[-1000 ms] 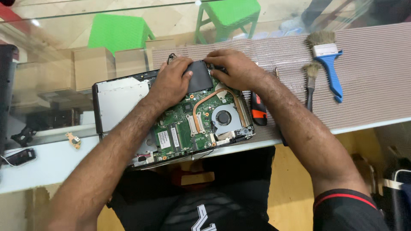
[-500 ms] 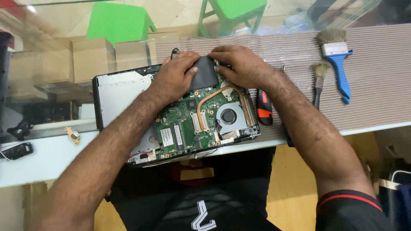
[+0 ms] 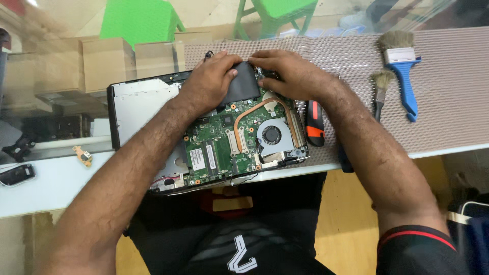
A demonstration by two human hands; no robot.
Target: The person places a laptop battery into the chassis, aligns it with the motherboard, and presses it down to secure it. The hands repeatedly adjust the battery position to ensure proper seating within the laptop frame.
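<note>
Head view of an opened laptop (image 3: 153,107) lying base-up on a white bench (image 3: 46,188), partly over a ribbed mat (image 3: 448,91). The left hand (image 3: 209,84) rests on a flat black panel (image 3: 244,84) at the far edge of the chassis, fingers curled over its near-left corner; the right hand (image 3: 290,74) presses fingertips along the panel's far-right edge. Neither grip is fully closed: both hands pinch or press the panel, which sits over the far part of the green motherboard (image 3: 219,147), just beyond the copper heat pipe (image 3: 254,109) and the round fan (image 3: 272,135). Whether the panel is seated or already lifted cannot be told.

An orange-and-black tool (image 3: 315,125) lies just beside the chassis on the right. Two brushes lie well apart on the mat: a small dark one (image 3: 379,91) and a wide blue-handled one (image 3: 402,66). A small loose circuit piece (image 3: 82,155) lies on the bench at left.

Risk, as a judgement: uneven prying at the two corners could flex the panel or strain any connector beneath it; a slipping fingertip could strike exposed board components. The chassis overhangs the near bench edge slightly, so downward pressure may tip it.
</note>
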